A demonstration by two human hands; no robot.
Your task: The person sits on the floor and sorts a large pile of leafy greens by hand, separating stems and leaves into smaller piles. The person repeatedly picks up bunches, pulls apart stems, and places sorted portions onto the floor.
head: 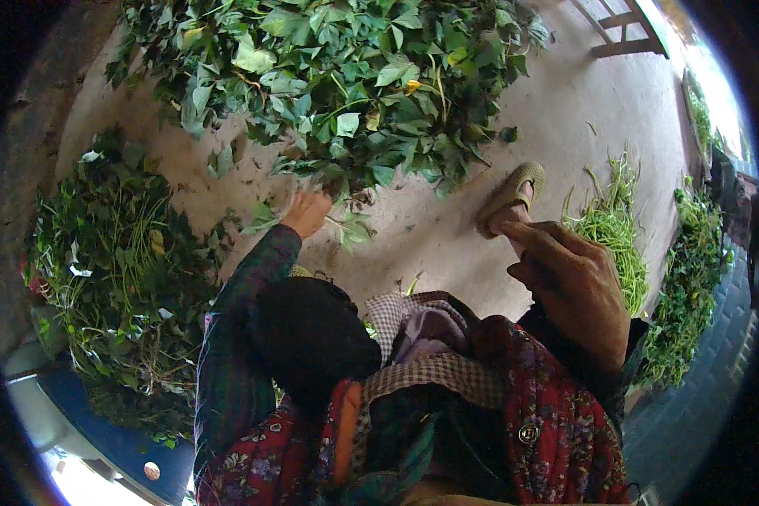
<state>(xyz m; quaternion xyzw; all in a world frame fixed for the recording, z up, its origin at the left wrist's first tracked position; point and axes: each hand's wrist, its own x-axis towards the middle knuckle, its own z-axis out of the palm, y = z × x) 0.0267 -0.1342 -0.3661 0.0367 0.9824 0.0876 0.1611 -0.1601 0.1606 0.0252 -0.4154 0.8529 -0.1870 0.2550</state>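
My left hand (308, 212) reaches down to the near edge of a big heap of leafy green vines (354, 82). Its fingers are closed around a leafy stem (353, 229), whose leaves stick out on both sides of the fist. My right hand (572, 272) is raised over my lap's right side, back of the hand up. Its thumb and forefinger are apart, and I see nothing between them; the inside of the palm is hidden. Below and beyond it shows my foot in a tan clog (512, 196).
On the left lies another pile of leafy stems (120, 265). A bundle of thin green stalks (613, 240) rests on the concrete floor (582, 120) at right, with more greens (686, 284) behind it. A wooden frame (629, 45) stands at the upper right.
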